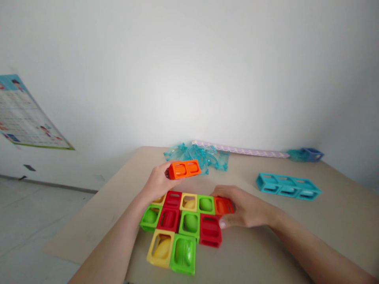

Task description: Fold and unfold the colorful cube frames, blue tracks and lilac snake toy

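Observation:
My left hand (159, 182) is closed around a joined pair of orange hollow cube blocks (186, 169), raised above the far edge of a block assembly. That assembly (190, 223) is made of red, yellow and green hollow cubes joined in staggered rows on the table. With fingers and thumb, my right hand (241, 207) grips its right end, around an orange cube (223, 205) and against a red cube (210, 228). Part of the left end is hidden behind my left wrist.
Translucent teal plastic pieces (201, 157) lie along the back of the beige table (237, 256). Behind them a long lilac patterned strip (242, 151) reaches toward a dark blue cube (311, 154). A joined row of teal cubes (288, 186) lies at right. A poster (26, 114) hangs on the left wall.

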`<state>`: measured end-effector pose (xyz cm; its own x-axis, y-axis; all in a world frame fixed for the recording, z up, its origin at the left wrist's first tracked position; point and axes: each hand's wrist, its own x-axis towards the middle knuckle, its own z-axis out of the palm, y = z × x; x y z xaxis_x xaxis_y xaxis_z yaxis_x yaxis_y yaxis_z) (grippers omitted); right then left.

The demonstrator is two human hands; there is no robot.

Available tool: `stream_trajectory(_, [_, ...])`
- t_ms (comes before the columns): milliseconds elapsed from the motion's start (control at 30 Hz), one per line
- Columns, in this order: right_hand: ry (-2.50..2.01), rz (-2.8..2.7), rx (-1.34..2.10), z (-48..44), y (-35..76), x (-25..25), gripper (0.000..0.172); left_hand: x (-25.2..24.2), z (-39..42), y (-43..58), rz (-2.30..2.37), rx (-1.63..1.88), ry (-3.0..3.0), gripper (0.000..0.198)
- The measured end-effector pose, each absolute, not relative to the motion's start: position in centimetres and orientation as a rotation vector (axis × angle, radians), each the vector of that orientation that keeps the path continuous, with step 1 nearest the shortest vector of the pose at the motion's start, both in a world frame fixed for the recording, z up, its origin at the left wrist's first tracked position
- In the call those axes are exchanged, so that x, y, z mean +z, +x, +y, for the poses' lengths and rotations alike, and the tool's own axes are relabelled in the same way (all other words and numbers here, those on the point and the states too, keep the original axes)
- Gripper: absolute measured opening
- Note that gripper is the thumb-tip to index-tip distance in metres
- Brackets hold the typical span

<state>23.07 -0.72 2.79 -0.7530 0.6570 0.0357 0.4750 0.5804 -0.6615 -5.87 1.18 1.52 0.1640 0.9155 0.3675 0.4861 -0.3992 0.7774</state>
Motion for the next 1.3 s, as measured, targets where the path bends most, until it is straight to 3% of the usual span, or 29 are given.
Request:
stream_trajectory(333, [-1.153, -2.471, 0.815, -1.2, 21.8, 2.8, 0.051, 1.5, 0.9, -5.7, 1.238, 1.201, 2.049, 0.045])
stream_trajectory(633, [-1.400, -2.463, 0.469, -1.5, 21.4, 2.7, 0.066, 1.5, 0.9, -5.6, 1.218, 1.182, 2.045, 0.042])
stream_trajectory(933, [-1.179, -2.461, 0.949, -1.2, 21.7, 2.4, 0.055, 1.5, 0.9, -5.7, 1.240, 1.164, 2.056, 0.046])
stream_trajectory(1167, [-0.904, -2.488, 1.042, -1.1, 22.1, 2.5, 0.024, 1.7, 0.9, -5.6, 1.235, 1.164, 2.057, 0.045])
stream_trajectory(1300, [-0.878, -2.297, 1.248, -0.6, 22.0, 1.9, 0.031, 1.6, 0.9, -5.6, 1.210, 1.169, 2.048, 0.046])
